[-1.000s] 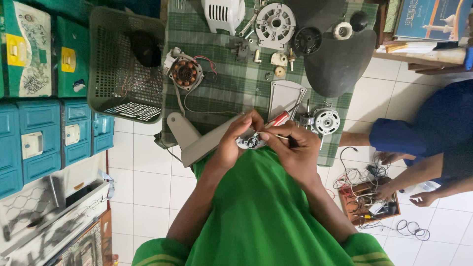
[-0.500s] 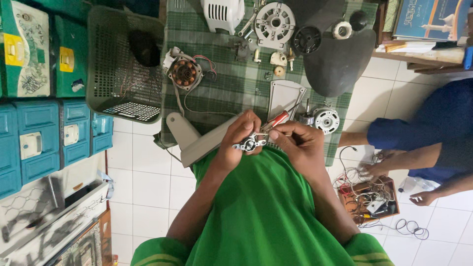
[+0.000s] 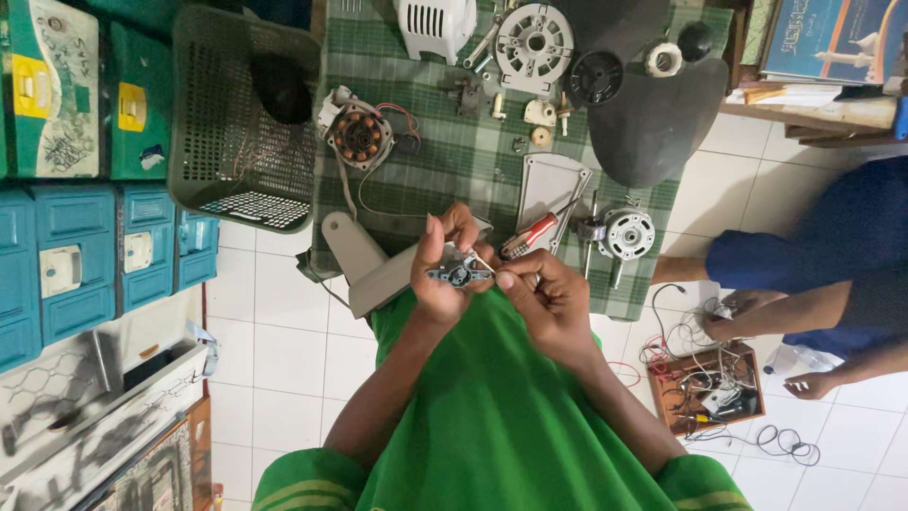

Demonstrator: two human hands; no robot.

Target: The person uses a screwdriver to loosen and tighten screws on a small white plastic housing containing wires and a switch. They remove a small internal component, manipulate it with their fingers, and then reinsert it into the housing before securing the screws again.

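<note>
— Left first: what's there?
— Teal boxes, then a grey basket on the edge of the checked cloth, with a stator just beside it

— And the left hand?
— Curled around a small dark part, fingers behind it and thumb up. It is held above the cloth's near edge, in front of the green shirt

— Anything different from a second ago?
— Little. The part has slid slightly leftward and both hands have closed in on it. It is still off the cloth, so the fiddling goes on in the air

— The right hand?
— Thumb and forefinger are pinched at the part's right end and the other fingers are folded. A thin pale sliver shows there; wire or pin, I cannot tell

— Further right?
— A red screwdriver lies near a rotor, with a dark blade above them. A co-worker's hand is over a tray of wires
</note>
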